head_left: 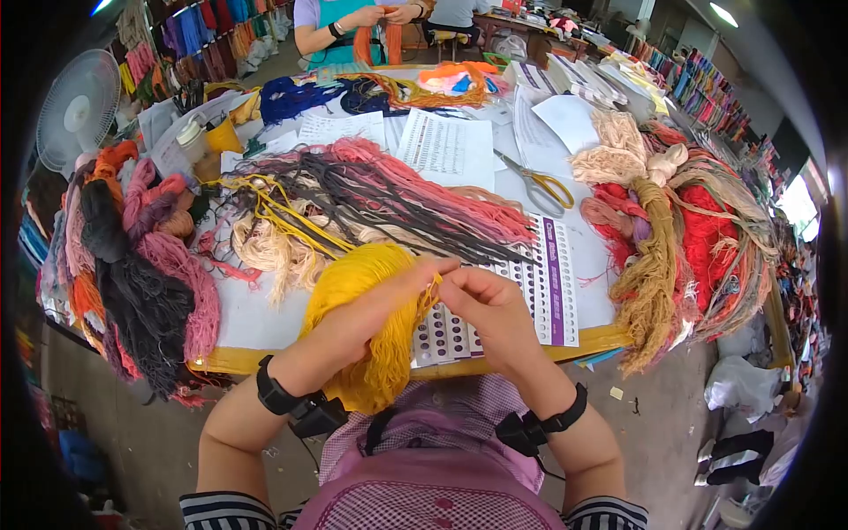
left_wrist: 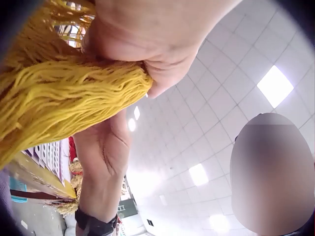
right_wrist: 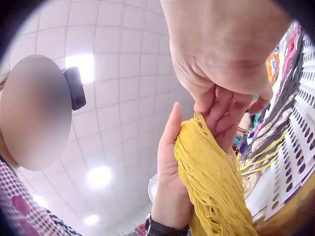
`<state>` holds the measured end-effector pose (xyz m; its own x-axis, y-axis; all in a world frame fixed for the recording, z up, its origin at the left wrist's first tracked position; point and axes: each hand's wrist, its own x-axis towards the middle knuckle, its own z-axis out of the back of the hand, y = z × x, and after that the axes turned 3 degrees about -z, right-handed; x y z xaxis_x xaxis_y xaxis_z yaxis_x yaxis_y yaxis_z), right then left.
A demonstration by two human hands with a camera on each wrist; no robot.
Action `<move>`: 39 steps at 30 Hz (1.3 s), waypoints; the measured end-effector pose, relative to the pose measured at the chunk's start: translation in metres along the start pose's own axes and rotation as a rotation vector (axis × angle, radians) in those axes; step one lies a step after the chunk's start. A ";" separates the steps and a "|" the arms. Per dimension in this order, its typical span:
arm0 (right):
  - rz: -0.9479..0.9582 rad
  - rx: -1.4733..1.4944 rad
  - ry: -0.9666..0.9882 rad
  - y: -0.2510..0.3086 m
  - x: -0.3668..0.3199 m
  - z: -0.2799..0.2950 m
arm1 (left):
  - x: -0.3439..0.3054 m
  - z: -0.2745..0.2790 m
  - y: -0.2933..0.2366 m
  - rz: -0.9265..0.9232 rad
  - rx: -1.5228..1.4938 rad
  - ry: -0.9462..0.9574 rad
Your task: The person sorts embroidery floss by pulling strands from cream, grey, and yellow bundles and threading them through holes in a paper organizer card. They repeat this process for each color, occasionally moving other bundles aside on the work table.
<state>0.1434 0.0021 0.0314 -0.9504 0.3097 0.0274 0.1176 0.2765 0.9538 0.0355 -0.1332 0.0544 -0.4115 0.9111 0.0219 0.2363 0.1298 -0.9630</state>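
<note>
A thick hank of yellow thread (head_left: 358, 269) hangs over the table's front edge. My left hand (head_left: 373, 307) grips it near its top end, with the strands falling below. Facing it, my right hand (head_left: 491, 316) pinches a small loop of the same yellow thread between thumb and fingers. In the right wrist view, the left thumb (right_wrist: 172, 125) lies along the folded end of the hank, and the right fingertips (right_wrist: 202, 105) meet the thread there. The left wrist view shows the bundle's rounded end (left_wrist: 133, 81) against the left palm.
Punched shade cards (head_left: 552, 291) lie just beyond the hands. Pink and dark grey threads (head_left: 380, 194) spread across the table, with scissors (head_left: 539, 185) to their right. Thread heaps flank both sides: black (head_left: 132, 283) left, tan (head_left: 652, 247) right. Across the table, another person (head_left: 340, 31) handles orange thread.
</note>
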 end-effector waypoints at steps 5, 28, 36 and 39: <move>0.001 -0.103 -0.021 0.002 -0.010 0.010 | 0.001 0.005 0.006 0.098 0.007 -0.082; -0.049 0.017 -0.074 -0.010 -0.007 0.008 | -0.006 0.012 0.014 -0.284 0.534 -0.168; -0.128 0.711 0.038 -0.002 -0.014 0.029 | 0.009 0.034 0.001 0.077 -0.499 -0.217; -0.274 -0.116 -0.082 0.034 -0.052 0.068 | 0.001 0.106 -0.016 -0.112 -0.781 -0.310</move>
<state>0.2161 0.0577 0.0417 -0.9153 0.3115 -0.2554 -0.1782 0.2554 0.9503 -0.0624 -0.1756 0.0408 -0.6643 0.7433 -0.0780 0.6729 0.5495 -0.4952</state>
